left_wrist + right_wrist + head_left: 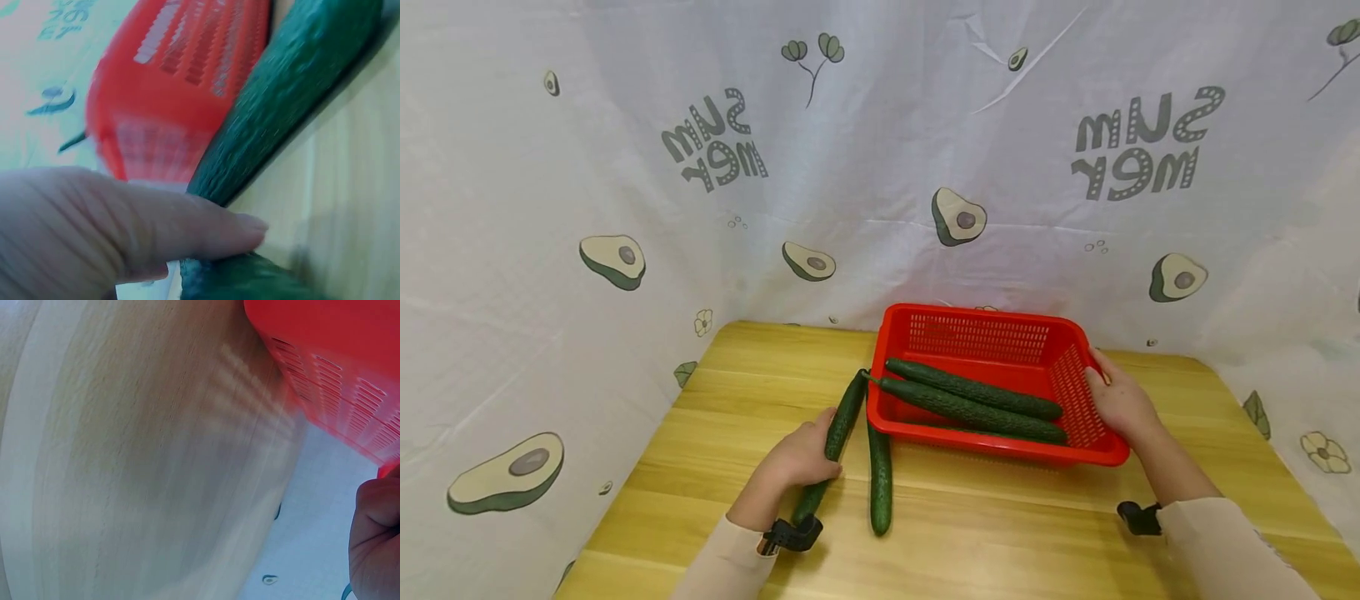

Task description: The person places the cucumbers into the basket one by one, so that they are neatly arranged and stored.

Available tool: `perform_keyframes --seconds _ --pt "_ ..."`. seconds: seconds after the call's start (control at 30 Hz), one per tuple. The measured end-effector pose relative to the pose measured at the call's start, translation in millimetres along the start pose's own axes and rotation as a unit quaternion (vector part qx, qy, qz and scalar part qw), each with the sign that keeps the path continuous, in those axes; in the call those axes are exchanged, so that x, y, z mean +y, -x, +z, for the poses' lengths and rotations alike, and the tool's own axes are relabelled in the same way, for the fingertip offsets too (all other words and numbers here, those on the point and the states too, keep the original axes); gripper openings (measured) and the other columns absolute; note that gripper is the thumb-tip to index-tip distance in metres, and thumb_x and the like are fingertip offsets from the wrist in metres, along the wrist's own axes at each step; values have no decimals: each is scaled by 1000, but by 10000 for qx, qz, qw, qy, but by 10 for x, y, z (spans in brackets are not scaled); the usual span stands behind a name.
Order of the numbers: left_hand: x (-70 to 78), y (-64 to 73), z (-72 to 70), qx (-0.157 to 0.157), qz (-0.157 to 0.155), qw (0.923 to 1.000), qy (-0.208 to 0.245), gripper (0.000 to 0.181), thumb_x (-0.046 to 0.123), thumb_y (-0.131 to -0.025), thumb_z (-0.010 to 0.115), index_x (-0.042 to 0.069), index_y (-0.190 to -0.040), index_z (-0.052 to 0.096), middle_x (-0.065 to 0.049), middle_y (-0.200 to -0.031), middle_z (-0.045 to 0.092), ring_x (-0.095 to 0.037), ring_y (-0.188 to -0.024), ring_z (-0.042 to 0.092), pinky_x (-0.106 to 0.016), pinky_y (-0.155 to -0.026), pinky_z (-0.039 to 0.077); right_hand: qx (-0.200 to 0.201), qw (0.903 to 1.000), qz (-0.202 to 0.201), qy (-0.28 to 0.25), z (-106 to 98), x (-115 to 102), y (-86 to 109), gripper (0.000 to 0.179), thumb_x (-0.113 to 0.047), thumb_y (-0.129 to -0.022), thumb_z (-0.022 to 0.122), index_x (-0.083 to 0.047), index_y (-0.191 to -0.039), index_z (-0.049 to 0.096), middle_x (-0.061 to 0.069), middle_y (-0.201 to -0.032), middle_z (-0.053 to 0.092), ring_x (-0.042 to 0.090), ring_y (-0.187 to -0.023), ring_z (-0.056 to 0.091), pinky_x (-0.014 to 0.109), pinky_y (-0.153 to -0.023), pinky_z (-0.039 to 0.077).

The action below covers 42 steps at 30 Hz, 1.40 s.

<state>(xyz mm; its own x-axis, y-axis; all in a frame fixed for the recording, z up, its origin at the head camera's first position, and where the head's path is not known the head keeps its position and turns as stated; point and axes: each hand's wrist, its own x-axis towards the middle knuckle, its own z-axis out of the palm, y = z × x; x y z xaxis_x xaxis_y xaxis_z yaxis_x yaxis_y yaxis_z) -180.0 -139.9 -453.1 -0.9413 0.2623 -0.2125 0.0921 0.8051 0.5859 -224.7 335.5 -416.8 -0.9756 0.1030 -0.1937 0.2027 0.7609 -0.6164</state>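
A red plastic basket point(1000, 442) with slotted walls is at the middle right of the table, several cucumbers point(977, 404) lying inside. My right hand point(1123, 404) grips its right rim; in the right wrist view that hand point(378, 534) shows at the edge beside the basket wall point(350, 394). My left hand point(805, 450) holds a cucumber point(847, 408) to the left of the basket, the thumb lying across it in the left wrist view. Another cucumber point(881, 487) rests on the table between that hand and the basket, its upper end hidden by the basket's corner.
The wooden table point(985, 533) ends at a white curtain point(865, 167) printed with avocados, which hangs behind the basket and along both sides. A black wrist camera point(793, 533) sits on the left wrist, another point(1141, 518) by the right.
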Motion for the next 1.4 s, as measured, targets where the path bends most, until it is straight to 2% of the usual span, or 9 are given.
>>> perform_keyframes --seconds 0.3,0.4,0.57,0.67,0.77,0.87,1.03,1.2,1.4 --pt "-235 64 -137 497 -100 9962 710 71 5 -95 59 -3 -158 29 -33 -140 56 -15 -50 44 -31 -50 40 32 9999 -57 81 -8 18 15 66 -46 -111 18 -13 -164 -2 44 -156 21 61 -125 49 49 -77 62" --pt "-257 88 -213 925 -169 9935 640 67 7 -97 61 -1 -158 32 -30 -143 55 -19 -59 55 -35 -57 45 35 9999 -81 136 -12 20 19 66 -46 -111 18 -12 -164 -2 44 -156 20 63 -130 43 55 -85 60" --pt "-236 113 -322 1552 19 9865 527 65 9 -99 64 3 -157 35 -24 -146 55 -40 -112 66 -51 -85 54 48 9998 -44 167 -18 39 25 66 -46 -111 18 -13 -164 -3 45 -155 21 62 -125 48 54 -82 60" --pt "-186 117 -394 1733 211 9830 564 66 9 -99 65 5 -158 35 -23 -149 53 -37 -87 68 -45 -71 54 37 9999 -48 117 -19 54 27 66 -47 -111 19 -13 -164 -3 46 -154 23 55 -114 59 44 -71 63" --pt "-98 96 -488 1830 512 9805 500 69 10 -98 67 7 -159 33 -22 -150 53 -25 -53 49 -34 -55 41 24 10000 -45 33 -17 63 28 67 -47 -111 19 -13 -164 -3 47 -153 23 48 -103 66 39 -66 62" --pt "40 57 -592 1892 910 9775 192 72 11 -96 71 9 -158 35 -17 -147 58 -23 -61 57 -36 -62 48 17 10000 -9 -40 -21 70 27 66 -46 -111 19 -14 -164 -4 47 -153 23 45 -99 68 39 -66 63" --pt "371 -91 -746 1527 1582 9749 -354 63 13 -92 76 13 -150 51 -8 -135 67 -30 -107 68 -47 -90 56 41 9999 -5 107 -36 72 28 66 -47 -111 18 -13 -164 -3 46 -154 21 57 -115 58 42 -70 62" --pt "725 -363 -837 800 2098 9711 -809 46 19 -92 76 15 -137 66 -4 -120 73 -18 -96 65 -38 -87 55 124 9994 -126 287 -31 50 17 66 -45 -111 18 -10 -164 0 44 -156 22 64 -131 40 60 -90 56" --pt "1057 -688 -875 115 2548 9575 -1343 44 21 -94 75 14 -136 67 -4 -131 70 -22 -113 66 -40 -101 54 80 9995 -178 248 -10 28 -17 65 -45 -111 18 -11 -164 0 43 -157 21 65 -134 36 69 -98 48"
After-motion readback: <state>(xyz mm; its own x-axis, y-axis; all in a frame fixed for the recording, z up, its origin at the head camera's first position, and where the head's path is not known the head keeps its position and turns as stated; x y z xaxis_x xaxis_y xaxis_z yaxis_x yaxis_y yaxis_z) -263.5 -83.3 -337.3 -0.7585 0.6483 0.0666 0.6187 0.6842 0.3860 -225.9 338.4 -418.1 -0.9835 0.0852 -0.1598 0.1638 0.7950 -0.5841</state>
